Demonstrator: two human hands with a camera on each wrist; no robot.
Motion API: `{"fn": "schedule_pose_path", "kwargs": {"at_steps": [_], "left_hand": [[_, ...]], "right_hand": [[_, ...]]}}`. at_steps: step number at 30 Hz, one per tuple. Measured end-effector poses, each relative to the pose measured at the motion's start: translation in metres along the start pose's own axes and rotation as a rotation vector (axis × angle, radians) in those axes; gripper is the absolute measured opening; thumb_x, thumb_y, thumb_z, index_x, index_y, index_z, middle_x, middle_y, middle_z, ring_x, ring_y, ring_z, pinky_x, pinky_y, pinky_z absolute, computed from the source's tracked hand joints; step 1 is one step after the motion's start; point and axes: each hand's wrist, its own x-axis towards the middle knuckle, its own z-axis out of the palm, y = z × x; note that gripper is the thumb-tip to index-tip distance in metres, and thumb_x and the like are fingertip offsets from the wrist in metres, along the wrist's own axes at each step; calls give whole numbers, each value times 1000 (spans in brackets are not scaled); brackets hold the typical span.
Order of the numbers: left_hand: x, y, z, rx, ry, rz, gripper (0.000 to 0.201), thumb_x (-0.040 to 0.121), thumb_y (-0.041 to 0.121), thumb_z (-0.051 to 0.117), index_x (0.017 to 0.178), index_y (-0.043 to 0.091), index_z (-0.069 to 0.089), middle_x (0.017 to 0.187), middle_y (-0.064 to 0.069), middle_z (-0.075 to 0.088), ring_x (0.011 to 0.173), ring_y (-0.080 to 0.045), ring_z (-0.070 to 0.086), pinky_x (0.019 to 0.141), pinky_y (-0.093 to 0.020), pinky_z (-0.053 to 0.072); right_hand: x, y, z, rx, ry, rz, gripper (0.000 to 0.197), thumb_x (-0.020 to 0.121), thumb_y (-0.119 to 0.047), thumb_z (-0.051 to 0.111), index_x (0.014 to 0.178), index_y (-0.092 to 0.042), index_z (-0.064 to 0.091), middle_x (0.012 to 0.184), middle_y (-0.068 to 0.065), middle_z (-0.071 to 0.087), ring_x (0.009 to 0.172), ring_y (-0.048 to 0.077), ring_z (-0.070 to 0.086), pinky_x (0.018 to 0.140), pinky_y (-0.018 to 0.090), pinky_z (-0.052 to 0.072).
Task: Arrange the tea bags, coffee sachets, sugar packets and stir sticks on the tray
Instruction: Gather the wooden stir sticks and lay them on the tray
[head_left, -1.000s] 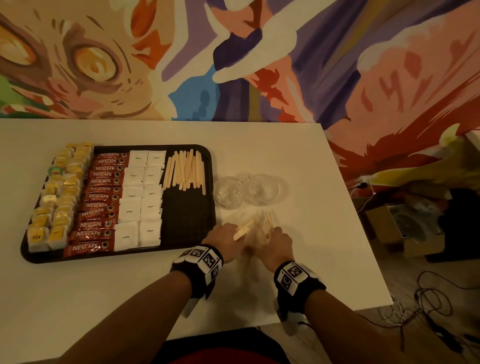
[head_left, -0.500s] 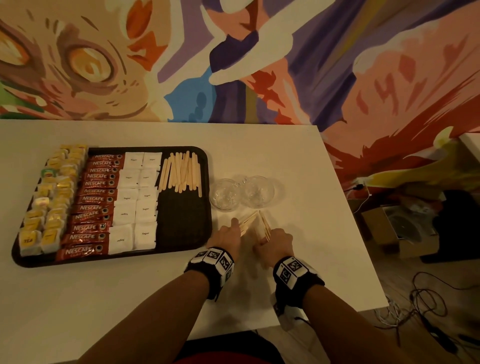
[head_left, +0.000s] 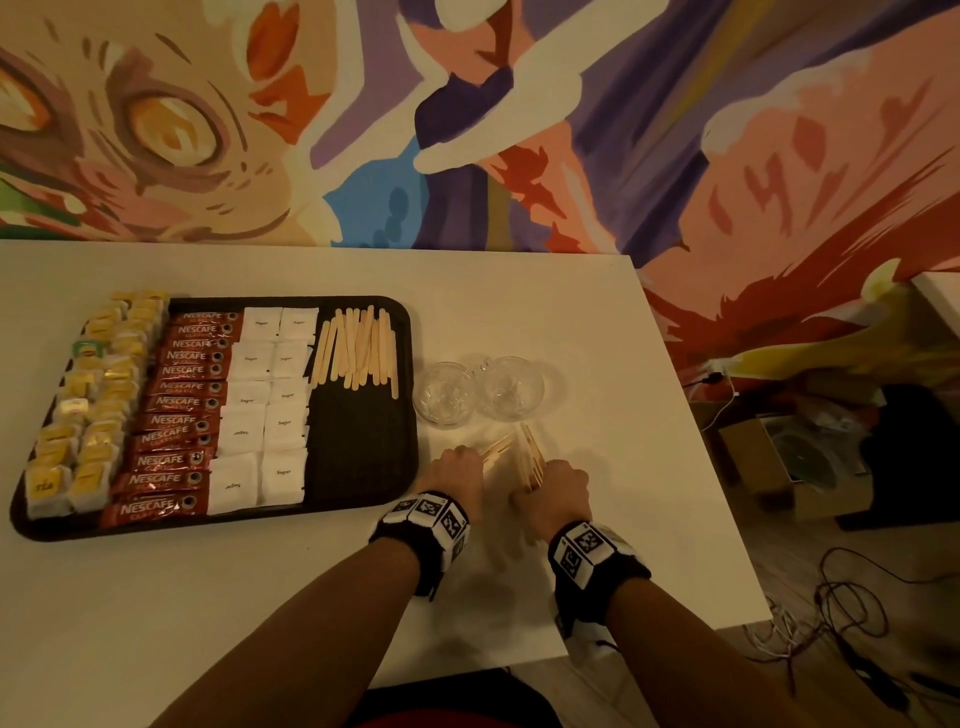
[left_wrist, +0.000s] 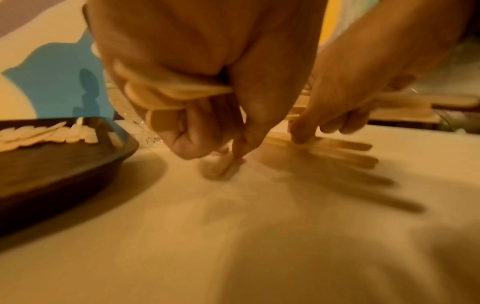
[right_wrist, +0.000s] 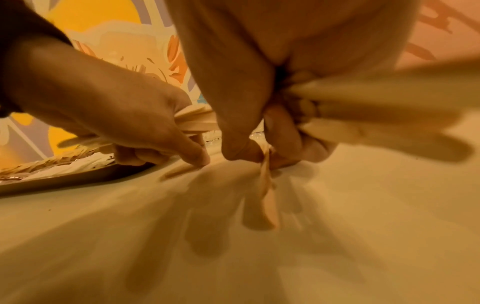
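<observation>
At lower centre of the head view, just right of the tray (head_left: 363, 512), the left hand (head_left: 457, 470) and right hand (head_left: 558, 491) each clutch fanned stir sticks (head_left: 530, 457), so loose bunches risk slipping and scattering across the table (head_left: 597, 322).

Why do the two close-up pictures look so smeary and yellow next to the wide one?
Head view: dim but sharp, Nescafe print on the tray readable. Left wrist view: warm orange cast, left hand and its stir sticks soft, long shadows. Right wrist view: sticks in the right hand motion-blurred, edges bent by the wide lens.
</observation>
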Motion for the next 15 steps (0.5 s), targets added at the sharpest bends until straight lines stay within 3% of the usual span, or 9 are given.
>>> {"fn": "schedule_pose_path", "kwargs": {"at_steps": [8, 10, 13, 15], "left_hand": [[-8, -2, 0, 140, -25, 54, 30, 96, 15, 50, 125, 6, 50, 126, -12, 56, 117, -30, 57, 93, -40, 47], [-11, -7, 1, 129, -19, 68, 29, 98, 19, 45, 125, 8, 49, 126, -11, 56, 115, -30, 57, 92, -40, 46], [-14, -18, 1, 59, -44, 108, 29, 100, 26, 40, 125, 13, 48, 120, -11, 57, 107, -29, 58, 89, -41, 48], [-17, -29, 3, -35, -65, 141, 25, 100, 29, 39, 122, 18, 46, 111, -8, 58, 96, -26, 59, 84, -40, 52]], "right_hand": [[0, 5, 0, 25, 4, -11, 42, 88, -29, 61, 121, -4, 53, 124, 21, 49, 114, 39, 51, 92, 40, 47], [2, 9, 3, 45, 4, -41, 37, 87, -32, 59, 112, -6, 59, 116, 21, 56, 105, 38, 57, 85, 39, 53], [3, 15, 6, 80, 6, -81, 19, 83, -29, 56, 83, -10, 60, 91, 20, 67, 74, 35, 67, 67, 41, 60], [-2, 15, 6, 55, -2, -113, 20, 89, -25, 52, 76, -12, 58, 83, 15, 69, 73, 33, 67, 71, 41, 58]]}}
